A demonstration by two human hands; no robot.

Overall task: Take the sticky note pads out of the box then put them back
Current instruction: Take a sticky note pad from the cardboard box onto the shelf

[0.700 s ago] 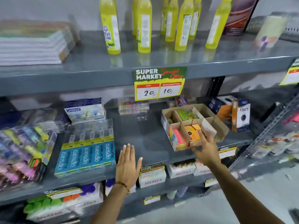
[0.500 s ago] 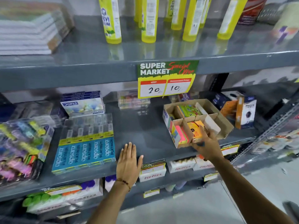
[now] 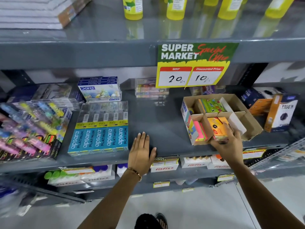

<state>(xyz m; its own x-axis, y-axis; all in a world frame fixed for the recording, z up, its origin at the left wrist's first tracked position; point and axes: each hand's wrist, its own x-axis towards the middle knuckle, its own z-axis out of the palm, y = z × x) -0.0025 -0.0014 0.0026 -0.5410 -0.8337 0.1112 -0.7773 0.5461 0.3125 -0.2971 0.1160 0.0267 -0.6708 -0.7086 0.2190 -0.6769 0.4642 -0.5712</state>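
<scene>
— What is the right hand [image 3: 228, 142] doing?

— It grips an orange sticky note pad [image 3: 217, 128], fingers over the pad's far side and thumb underneath, at the near middle compartment of the cardboard box [image 3: 250, 123]. The pad is tilted, its near end raised over the box's front wall.

— And just beside that hand?

— Immediately to its left, in the near left compartment, a pink and yellow sticky note pad [image 3: 200, 132] stands on edge. Beyond the hand, in a far compartment, lies a green sticky note pad [image 3: 212, 105]. The compartments to the hand's right look bare.

— The left hand [image 3: 142, 152]?

— Spread flat, palm down on the grey shelf [image 3: 158, 116], fingers together and thumb out, holding nothing. It sits well to the left of the box, with a thin bracelet [image 3: 134, 172] on the wrist.

— What is farther out?

— Just left of the left hand, a blue Apsara Platinum pack [image 3: 99, 138]; past that, a stack of Doms boxes [image 3: 100, 90]. Right of the box stand orange and dark blue Trio boxes [image 3: 280, 111]. Above, a "Super Market Special Offer" price tag [image 3: 193, 65] hangs from the upper shelf, where yellow bottles [image 3: 175, 9] stand.
</scene>
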